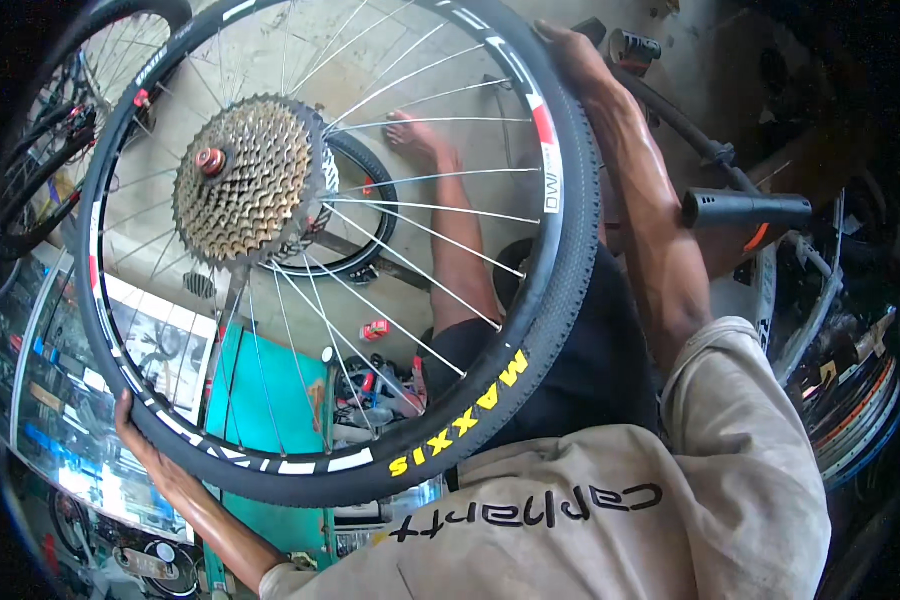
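A bicycle wheel point(530, 330) with a black knobby tyre and a black rim with white and red markings is tilted up in front of me. My left hand point(142, 432) is pressed round the tyre at the lower left, its fingers partly behind it. At the upper right, my right hand point(578, 62) grips the tyre's outer edge, with some fingers hidden. Facing me is the brownish, worn cassette point(245, 180) of many sprockets, a red-ended axle point(210, 161) sticking out of its middle. Thin silver spokes run from the hub to the rim.
A bicycle frame point(765, 300) with a black handlebar grip point(745, 208) stands at the right, above several stacked rims point(860, 420). To the left are a glass display case point(45, 400) and parked bicycles point(55, 150). A teal table point(280, 370) and a smaller wheel point(385, 225) show through the spokes.
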A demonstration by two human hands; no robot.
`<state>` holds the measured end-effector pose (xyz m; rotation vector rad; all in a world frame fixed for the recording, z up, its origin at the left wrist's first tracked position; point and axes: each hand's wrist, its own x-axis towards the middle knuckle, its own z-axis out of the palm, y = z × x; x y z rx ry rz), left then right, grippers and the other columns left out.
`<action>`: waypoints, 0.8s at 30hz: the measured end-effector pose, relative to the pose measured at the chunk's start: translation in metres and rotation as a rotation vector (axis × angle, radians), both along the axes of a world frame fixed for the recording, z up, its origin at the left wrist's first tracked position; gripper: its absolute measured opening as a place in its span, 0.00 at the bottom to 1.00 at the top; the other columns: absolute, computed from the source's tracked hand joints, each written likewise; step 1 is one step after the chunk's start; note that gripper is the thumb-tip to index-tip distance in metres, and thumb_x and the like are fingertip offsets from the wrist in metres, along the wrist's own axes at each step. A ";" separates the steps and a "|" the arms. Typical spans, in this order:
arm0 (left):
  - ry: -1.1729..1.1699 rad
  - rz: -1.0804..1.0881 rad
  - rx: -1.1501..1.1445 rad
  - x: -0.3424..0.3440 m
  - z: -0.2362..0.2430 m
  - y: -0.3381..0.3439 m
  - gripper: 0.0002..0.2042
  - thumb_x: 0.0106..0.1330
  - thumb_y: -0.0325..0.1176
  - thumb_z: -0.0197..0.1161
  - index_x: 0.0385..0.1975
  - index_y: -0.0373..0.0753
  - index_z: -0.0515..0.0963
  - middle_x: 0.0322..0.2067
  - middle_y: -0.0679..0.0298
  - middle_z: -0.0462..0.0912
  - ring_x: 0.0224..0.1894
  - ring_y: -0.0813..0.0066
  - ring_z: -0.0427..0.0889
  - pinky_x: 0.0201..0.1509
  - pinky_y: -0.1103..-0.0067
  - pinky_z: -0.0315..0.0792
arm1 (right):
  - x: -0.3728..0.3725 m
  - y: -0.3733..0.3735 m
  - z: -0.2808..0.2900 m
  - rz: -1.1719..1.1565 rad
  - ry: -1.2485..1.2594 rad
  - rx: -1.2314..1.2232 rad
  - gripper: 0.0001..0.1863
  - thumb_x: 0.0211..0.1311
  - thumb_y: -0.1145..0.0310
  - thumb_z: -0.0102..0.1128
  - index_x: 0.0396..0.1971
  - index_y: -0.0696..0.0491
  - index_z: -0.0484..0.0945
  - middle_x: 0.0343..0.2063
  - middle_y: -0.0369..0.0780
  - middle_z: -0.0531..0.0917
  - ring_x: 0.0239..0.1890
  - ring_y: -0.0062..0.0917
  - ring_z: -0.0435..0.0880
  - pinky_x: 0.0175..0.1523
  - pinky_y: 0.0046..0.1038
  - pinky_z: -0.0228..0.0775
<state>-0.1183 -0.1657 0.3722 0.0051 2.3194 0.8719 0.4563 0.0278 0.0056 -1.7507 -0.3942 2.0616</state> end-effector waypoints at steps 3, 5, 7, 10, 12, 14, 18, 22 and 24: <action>0.053 -0.024 0.012 -0.002 0.012 0.003 0.14 0.59 0.38 0.70 0.39 0.36 0.80 0.28 0.61 0.83 0.26 0.72 0.82 0.30 0.80 0.80 | 0.001 -0.001 -0.020 0.183 -0.262 0.328 0.24 0.77 0.55 0.49 0.50 0.63 0.81 0.36 0.43 0.86 0.32 0.23 0.84 0.40 0.24 0.76; 0.064 -0.018 -0.001 -0.003 0.013 0.007 0.14 0.59 0.38 0.70 0.38 0.36 0.80 0.27 0.62 0.83 0.25 0.72 0.82 0.30 0.80 0.80 | 0.006 0.001 -0.035 -0.007 0.077 0.048 0.25 0.77 0.54 0.48 0.49 0.64 0.81 0.35 0.44 0.86 0.31 0.24 0.84 0.39 0.25 0.76; 0.058 -0.004 -0.011 -0.004 0.014 0.011 0.13 0.59 0.38 0.70 0.38 0.37 0.79 0.27 0.62 0.83 0.25 0.72 0.82 0.30 0.79 0.81 | 0.008 -0.003 -0.050 -0.099 0.067 -0.004 0.25 0.77 0.54 0.47 0.50 0.63 0.80 0.33 0.45 0.87 0.27 0.25 0.84 0.36 0.25 0.78; 0.087 0.008 -0.021 -0.002 0.014 0.015 0.13 0.60 0.37 0.69 0.38 0.37 0.79 0.26 0.62 0.83 0.23 0.70 0.82 0.29 0.79 0.81 | 0.018 -0.005 -0.068 -0.020 0.104 0.006 0.25 0.77 0.53 0.47 0.50 0.62 0.80 0.31 0.44 0.87 0.24 0.26 0.84 0.35 0.25 0.79; 0.040 0.013 0.017 0.003 0.015 0.015 0.12 0.59 0.36 0.69 0.38 0.37 0.79 0.24 0.62 0.82 0.20 0.70 0.81 0.25 0.78 0.80 | 0.023 -0.006 -0.077 -0.028 0.087 -0.039 0.25 0.75 0.51 0.50 0.47 0.60 0.81 0.31 0.44 0.87 0.23 0.27 0.84 0.32 0.27 0.79; 0.010 -0.034 0.017 0.009 0.017 0.015 0.08 0.61 0.34 0.68 0.35 0.38 0.81 0.25 0.62 0.84 0.22 0.73 0.83 0.28 0.81 0.80 | 0.027 -0.009 -0.080 0.046 0.087 -0.028 0.26 0.75 0.50 0.50 0.48 0.61 0.81 0.32 0.44 0.88 0.24 0.26 0.84 0.34 0.25 0.78; -0.020 -0.073 -0.011 0.017 0.020 0.021 0.10 0.61 0.33 0.68 0.38 0.35 0.79 0.26 0.60 0.84 0.22 0.71 0.83 0.27 0.80 0.81 | 0.023 -0.018 -0.067 0.093 0.122 -0.079 0.29 0.75 0.47 0.48 0.47 0.62 0.82 0.31 0.41 0.87 0.27 0.24 0.84 0.36 0.25 0.76; -0.013 -0.062 -0.055 0.018 0.019 0.024 0.15 0.59 0.38 0.70 0.38 0.34 0.79 0.23 0.60 0.83 0.18 0.70 0.82 0.24 0.79 0.82 | 0.012 -0.028 -0.042 0.077 0.082 -0.141 0.32 0.73 0.45 0.49 0.41 0.64 0.82 0.30 0.52 0.87 0.25 0.38 0.86 0.36 0.35 0.81; -0.008 -0.092 -0.064 0.017 0.019 0.025 0.15 0.59 0.38 0.69 0.38 0.33 0.79 0.23 0.60 0.83 0.18 0.70 0.82 0.24 0.79 0.82 | 0.008 -0.031 -0.036 0.055 0.033 -0.080 0.33 0.73 0.44 0.49 0.41 0.64 0.82 0.31 0.51 0.87 0.25 0.37 0.86 0.36 0.35 0.81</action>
